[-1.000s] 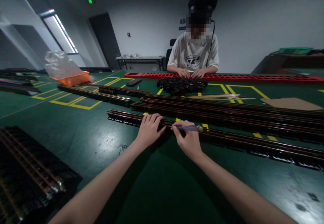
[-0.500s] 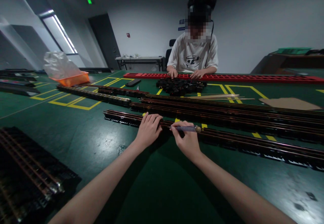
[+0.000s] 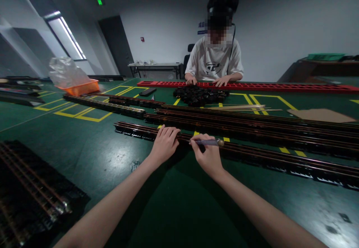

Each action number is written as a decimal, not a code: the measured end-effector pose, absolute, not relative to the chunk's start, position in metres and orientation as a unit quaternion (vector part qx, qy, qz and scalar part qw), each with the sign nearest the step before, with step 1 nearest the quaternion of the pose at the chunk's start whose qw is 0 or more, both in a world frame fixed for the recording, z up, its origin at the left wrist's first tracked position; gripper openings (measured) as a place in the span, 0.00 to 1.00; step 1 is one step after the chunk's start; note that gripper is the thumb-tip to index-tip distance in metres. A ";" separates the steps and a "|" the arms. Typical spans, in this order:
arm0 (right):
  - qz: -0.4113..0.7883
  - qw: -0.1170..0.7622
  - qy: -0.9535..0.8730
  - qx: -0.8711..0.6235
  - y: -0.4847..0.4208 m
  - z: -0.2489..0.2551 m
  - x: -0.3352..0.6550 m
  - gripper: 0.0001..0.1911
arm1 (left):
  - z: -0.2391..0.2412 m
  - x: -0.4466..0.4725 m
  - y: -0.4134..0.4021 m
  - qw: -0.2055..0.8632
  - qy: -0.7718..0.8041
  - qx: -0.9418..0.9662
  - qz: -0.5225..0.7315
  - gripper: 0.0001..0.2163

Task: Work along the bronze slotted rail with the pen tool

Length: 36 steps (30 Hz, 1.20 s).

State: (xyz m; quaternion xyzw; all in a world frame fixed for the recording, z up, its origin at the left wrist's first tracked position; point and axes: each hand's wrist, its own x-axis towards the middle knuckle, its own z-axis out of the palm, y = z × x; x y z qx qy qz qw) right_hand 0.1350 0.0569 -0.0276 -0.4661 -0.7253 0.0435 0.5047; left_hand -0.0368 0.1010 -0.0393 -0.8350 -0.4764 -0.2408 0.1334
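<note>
A long black strip with copper-coloured rods (image 3: pixel 263 155) runs across the green table before me. My left hand (image 3: pixel 166 143) lies over it, fingers curled round its top and thumb on the near side. Just to the right, my right hand (image 3: pixel 206 156) grips a screwdriver (image 3: pixel 209 142) with a translucent purplish handle and a round end cap. The screwdriver lies nearly level, its tip side pointing left at the strip between my hands. The tip itself is too small and dark to make out. Behind this strip lie several similar strips (image 3: pixel 241 126), side by side.
Across the table, a co-worker's hands (image 3: pixel 223 80) are at a red slotted frame (image 3: pixel 280 87), behind a pile of black parts (image 3: pixel 200 95). An orange bin (image 3: pixel 84 87) with a plastic bag, a phone (image 3: pixel 147 91), thin sticks (image 3: pixel 238 107), cardboard (image 3: pixel 321 115) and more strips (image 3: pixel 30 188) lie around.
The strip under my hands has shifted slightly left. Both my hands keep nearly the same place and grip. The co-worker's hand on the right side of the view has moved a little right.
</note>
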 end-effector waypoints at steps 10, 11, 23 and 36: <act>0.047 0.503 -0.725 -0.469 0.056 -0.028 0.134 0.06 | -0.040 -0.037 0.101 0.134 -0.475 -0.838 -0.231 0.18; 0.047 0.504 -0.723 -0.469 0.056 -0.028 0.134 0.06 | -0.040 -0.037 0.101 0.135 -0.475 -0.838 -0.230 0.18; 0.046 0.508 -0.719 -0.472 0.056 -0.027 0.136 0.07 | -0.040 -0.037 0.102 0.145 -0.472 -0.839 -0.229 0.18; 0.046 0.502 -0.721 -0.476 0.056 -0.028 0.134 0.06 | -0.039 -0.037 0.100 0.146 -0.479 -0.834 -0.232 0.21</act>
